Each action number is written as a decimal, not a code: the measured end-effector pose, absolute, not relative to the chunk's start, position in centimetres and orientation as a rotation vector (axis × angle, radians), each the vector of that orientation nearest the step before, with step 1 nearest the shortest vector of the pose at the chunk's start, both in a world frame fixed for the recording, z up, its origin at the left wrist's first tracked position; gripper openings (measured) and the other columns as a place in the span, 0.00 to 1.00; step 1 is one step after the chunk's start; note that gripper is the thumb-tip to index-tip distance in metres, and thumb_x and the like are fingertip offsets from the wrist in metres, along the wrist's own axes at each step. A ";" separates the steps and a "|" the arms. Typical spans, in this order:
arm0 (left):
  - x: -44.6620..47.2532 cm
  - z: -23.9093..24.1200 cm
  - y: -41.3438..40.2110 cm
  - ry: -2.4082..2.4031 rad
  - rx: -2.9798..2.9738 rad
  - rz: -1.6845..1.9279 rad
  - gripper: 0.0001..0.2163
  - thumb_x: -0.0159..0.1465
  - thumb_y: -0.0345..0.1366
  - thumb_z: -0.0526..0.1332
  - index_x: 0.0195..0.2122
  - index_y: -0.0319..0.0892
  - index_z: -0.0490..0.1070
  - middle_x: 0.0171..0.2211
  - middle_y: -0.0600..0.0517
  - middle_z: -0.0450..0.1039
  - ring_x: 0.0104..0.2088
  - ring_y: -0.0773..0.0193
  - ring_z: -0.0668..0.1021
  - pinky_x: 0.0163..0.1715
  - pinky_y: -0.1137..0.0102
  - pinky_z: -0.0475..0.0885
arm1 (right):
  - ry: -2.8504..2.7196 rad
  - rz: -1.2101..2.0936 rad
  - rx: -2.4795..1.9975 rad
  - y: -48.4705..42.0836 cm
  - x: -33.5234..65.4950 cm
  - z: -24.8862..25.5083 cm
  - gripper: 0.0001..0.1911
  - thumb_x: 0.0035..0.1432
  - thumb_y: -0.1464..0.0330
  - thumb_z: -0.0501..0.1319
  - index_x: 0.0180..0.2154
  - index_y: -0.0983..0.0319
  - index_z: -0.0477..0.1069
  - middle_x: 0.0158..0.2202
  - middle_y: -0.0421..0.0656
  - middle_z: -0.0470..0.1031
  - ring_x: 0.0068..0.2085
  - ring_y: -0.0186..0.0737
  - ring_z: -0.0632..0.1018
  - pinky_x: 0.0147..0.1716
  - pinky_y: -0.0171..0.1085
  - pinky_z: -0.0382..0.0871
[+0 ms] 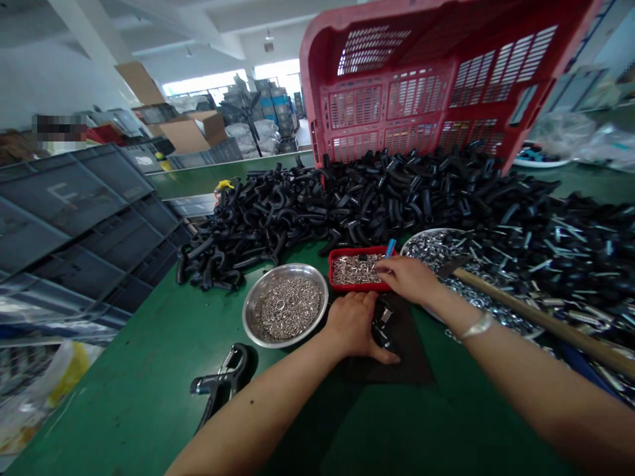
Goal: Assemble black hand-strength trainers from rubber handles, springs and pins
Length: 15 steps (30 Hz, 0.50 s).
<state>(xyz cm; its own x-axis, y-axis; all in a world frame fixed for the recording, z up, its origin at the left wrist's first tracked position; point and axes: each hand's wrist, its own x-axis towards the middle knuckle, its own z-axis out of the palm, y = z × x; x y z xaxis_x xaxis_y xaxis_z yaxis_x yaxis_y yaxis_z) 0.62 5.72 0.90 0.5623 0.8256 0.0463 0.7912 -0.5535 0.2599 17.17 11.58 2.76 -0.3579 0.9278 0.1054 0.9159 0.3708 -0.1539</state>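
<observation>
"While your left hand (351,324) is spread wide around the black part (381,337) (on the dark mat (415,365)), where's your right hand (404,274)?"

"At the pins (353,270) in the red tray (341,287); whether you're gripping any, I can't tell."

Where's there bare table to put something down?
The green table is bare between the left forearm and right forearm, nearer than the dark mat, and left of the metal bowl, between the black handles and spring grip. It's crowded at the back, by the red crate, and on the right, around the wooden stick.
</observation>
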 end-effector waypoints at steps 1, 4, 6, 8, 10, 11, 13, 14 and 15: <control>0.8 1.0 5.8 1.349 2.607 0.214 0.50 0.31 0.65 0.60 0.53 0.37 0.58 0.46 0.43 0.67 0.45 0.49 0.69 0.48 0.59 0.63 | -2.573 0.094 -1.643 12.7 16.7 3.0 0.13 0.53 0.67 0.55 0.41 0.59 0.72 0.44 0.45 0.74 0.44 0.44 0.73 0.41 0.38 0.64; 1.3 1.0 5.9 1.342 2.653 0.137 0.51 0.30 0.65 0.61 0.54 0.38 0.57 0.48 0.44 0.66 0.47 0.48 0.67 0.48 0.57 0.62 | -2.712 0.142 -1.617 15.2 15.0 3.1 0.14 0.45 0.67 0.62 0.37 0.59 0.74 0.40 0.47 0.75 0.42 0.47 0.74 0.37 0.38 0.65; 1.4 0.9 5.8 1.341 2.664 0.101 0.52 0.30 0.65 0.60 0.55 0.39 0.57 0.50 0.44 0.64 0.48 0.47 0.65 0.48 0.57 0.62 | -2.734 0.150 -1.624 16.1 14.3 2.7 0.12 0.43 0.69 0.62 0.34 0.61 0.75 0.37 0.49 0.76 0.39 0.49 0.75 0.34 0.39 0.65; 1.4 0.7 5.7 1.349 2.659 0.073 0.53 0.30 0.66 0.59 0.56 0.40 0.55 0.52 0.44 0.62 0.49 0.47 0.64 0.48 0.57 0.62 | -2.735 0.159 -1.616 16.5 14.0 2.2 0.09 0.44 0.71 0.60 0.31 0.61 0.76 0.34 0.48 0.77 0.36 0.47 0.75 0.32 0.37 0.65; 1.2 0.7 5.5 1.345 2.648 0.043 0.54 0.31 0.67 0.58 0.58 0.40 0.53 0.53 0.43 0.61 0.50 0.46 0.63 0.49 0.57 0.61 | -2.710 0.167 -1.595 16.5 14.4 1.8 0.08 0.46 0.72 0.58 0.29 0.61 0.75 0.33 0.47 0.76 0.36 0.44 0.75 0.33 0.36 0.64; 1.0 0.9 5.5 1.336 2.645 0.030 0.55 0.31 0.67 0.58 0.58 0.39 0.52 0.54 0.42 0.60 0.50 0.46 0.63 0.49 0.56 0.60 | -2.687 0.171 -1.585 16.5 14.7 1.6 0.08 0.47 0.71 0.58 0.29 0.61 0.75 0.33 0.46 0.76 0.36 0.43 0.75 0.34 0.35 0.64; 0.3 1.5 5.8 1.299 2.634 0.022 0.57 0.30 0.67 0.58 0.59 0.39 0.50 0.55 0.41 0.58 0.52 0.44 0.62 0.50 0.56 0.59 | -2.616 0.173 -1.574 16.3 15.5 1.4 0.09 0.50 0.71 0.55 0.31 0.61 0.74 0.34 0.45 0.76 0.37 0.41 0.74 0.36 0.35 0.63; 0.0 1.9 6.3 1.269 2.624 0.030 0.56 0.31 0.68 0.58 0.59 0.39 0.50 0.56 0.42 0.58 0.53 0.45 0.61 0.50 0.57 0.59 | -2.575 0.176 -1.571 16.2 15.8 1.3 0.09 0.51 0.70 0.54 0.32 0.61 0.73 0.35 0.45 0.76 0.38 0.40 0.74 0.37 0.34 0.63; -0.5 2.4 6.9 1.262 2.601 0.044 0.53 0.34 0.68 0.57 0.59 0.41 0.52 0.56 0.43 0.58 0.53 0.46 0.62 0.50 0.58 0.60 | -2.538 0.183 -1.566 16.2 16.1 1.2 0.10 0.52 0.70 0.54 0.33 0.61 0.73 0.35 0.44 0.75 0.38 0.39 0.73 0.37 0.34 0.62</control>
